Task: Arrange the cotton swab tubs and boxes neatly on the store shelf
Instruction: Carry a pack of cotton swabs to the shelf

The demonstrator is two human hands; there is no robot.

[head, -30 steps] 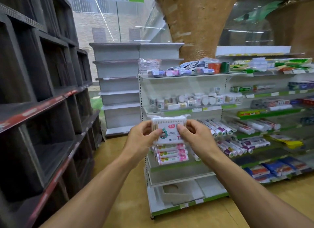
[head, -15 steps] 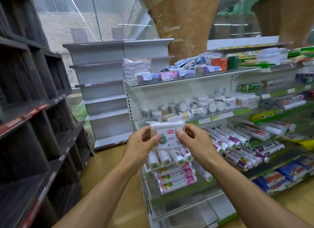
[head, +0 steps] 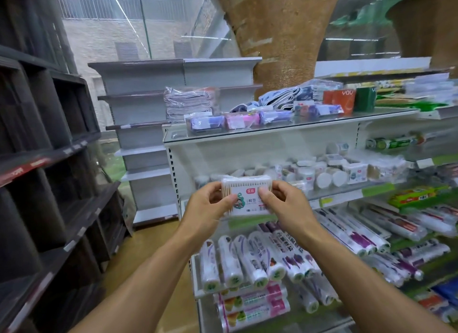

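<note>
Person's got 1 clear cotton swab box point(head: 247, 196) pinched between both hands, label facing them. Left hand point(head: 205, 208) has fingers curled round its left edge, right hand point(head: 285, 206) clamps the right edge. It's held up in front of the shelf point(head: 347, 190) of jumbled swab tubs point(head: 324, 177), not touching it.

Bright, even daylight from the glass wall; motion blur smears the right edge; wide-angle bending throughout.
</note>
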